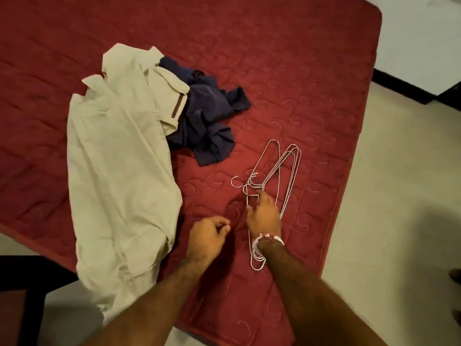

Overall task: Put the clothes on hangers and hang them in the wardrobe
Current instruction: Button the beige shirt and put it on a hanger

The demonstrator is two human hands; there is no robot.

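**Hands over the hangers on the red mattress**

We look down on a red quilted mattress (287, 71) with our clothes and hangers spread across it. A cream garment (119, 166) lies long and rumpled on the left side, its lower end drooping over the near edge of the mattress. A crumpled navy garment (207, 116) sits just beside it, partly tucked under the cream collar. To the right, a bunch of thin wire hangers (282, 171) lies flat in an overlapping stack, hooks pointing left.

Our right hand (264, 216), with a beaded bracelet (267, 239) at the wrist, rests on the hangers, its fingers (259, 196) pinching the wire near the hook necks. Our left hand (205, 237) hovers near the cream garment with its fingers curled loosely inward, grasping nothing. Pale floor (399, 196) shows beyond the mattress on the right.
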